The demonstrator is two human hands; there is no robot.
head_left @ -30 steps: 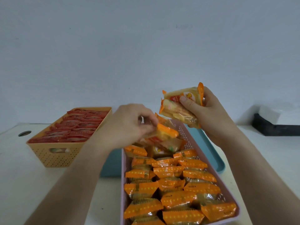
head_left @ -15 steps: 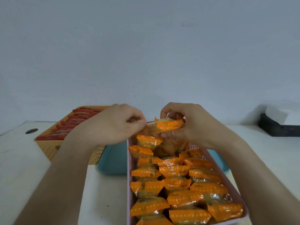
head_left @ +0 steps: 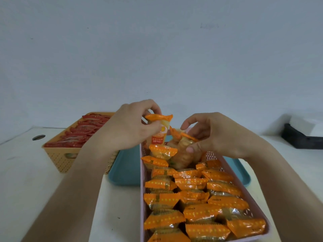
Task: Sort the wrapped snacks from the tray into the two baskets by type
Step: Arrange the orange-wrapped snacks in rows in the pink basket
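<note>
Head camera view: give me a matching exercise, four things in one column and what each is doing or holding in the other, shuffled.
Things
1. tan basket
2. pink basket
3. teal tray
4. left hand

States
A. pinches an upright packet
B. filled with red packets
C. shows on both sides of the pink basket
D. filled with rows of orange packets

Pairs: 1-B, 2-D, 3-C, 4-A

A plain pale wall [head_left: 157,49] rises behind a white table [head_left: 26,172] with a round cable hole [head_left: 38,137] at its left
</note>
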